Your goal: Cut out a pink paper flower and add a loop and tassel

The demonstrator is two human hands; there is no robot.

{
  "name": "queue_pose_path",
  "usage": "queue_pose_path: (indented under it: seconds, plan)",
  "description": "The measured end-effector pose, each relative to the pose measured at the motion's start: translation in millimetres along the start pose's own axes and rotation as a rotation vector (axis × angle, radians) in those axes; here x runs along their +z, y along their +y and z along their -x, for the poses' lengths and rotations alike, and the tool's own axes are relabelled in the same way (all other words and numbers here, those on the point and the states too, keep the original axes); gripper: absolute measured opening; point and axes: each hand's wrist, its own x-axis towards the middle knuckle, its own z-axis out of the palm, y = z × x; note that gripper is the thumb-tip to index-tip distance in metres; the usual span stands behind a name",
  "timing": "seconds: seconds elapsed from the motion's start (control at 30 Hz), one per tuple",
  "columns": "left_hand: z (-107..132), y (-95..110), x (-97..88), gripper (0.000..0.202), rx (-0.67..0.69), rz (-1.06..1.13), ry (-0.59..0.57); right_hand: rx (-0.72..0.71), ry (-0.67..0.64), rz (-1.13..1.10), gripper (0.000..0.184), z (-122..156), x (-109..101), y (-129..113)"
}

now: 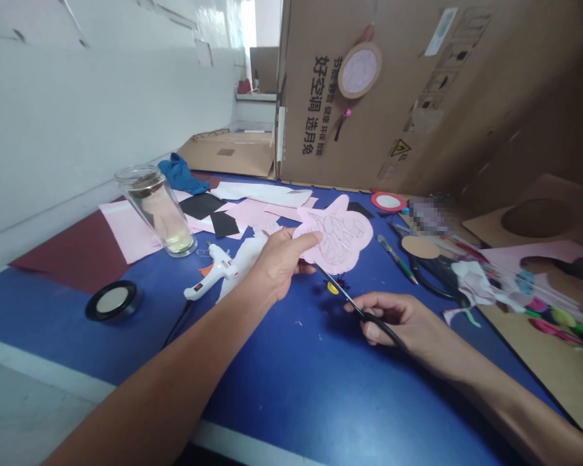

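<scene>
My left hand (284, 255) pinches a pink paper cutout (342, 236) by its left side, thumb on top. Drawn lines cover the paper, and its outline is wavy. Below and to the right, my right hand (391, 317) grips a pair of scissors (344, 294) with black handles. The blades point up and left and reach the lower edge of the paper near my left fingers. Whether the blades are apart I cannot tell. Beneath them on the blue table (282, 375) lies a small yellow piece (333, 287).
A white glue gun (214, 268), a glass cup (160, 210) and a black tape roll (114, 301) stand on the left. Pink and black paper sheets (247, 210) lie behind. Pens (397, 259) and paper scraps (473, 281) crowd the right. A large cardboard panel (418, 149) rises at the back.
</scene>
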Motion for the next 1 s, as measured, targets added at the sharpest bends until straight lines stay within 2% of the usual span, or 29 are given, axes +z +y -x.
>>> queue_pose_path:
  seconds: [0.67,1.0]
  plan:
    - [-2.4,-1.8,-1.2,0.021,0.01,0.003,0.0,0.013,-0.035,0.004,0.049,3.5,1.8,-2.5]
    - [-2.0,-1.1,-2.9,0.023,0.022,0.01,0.002,0.017,-0.01,0.01,0.055,3.0,2.0,-5.1]
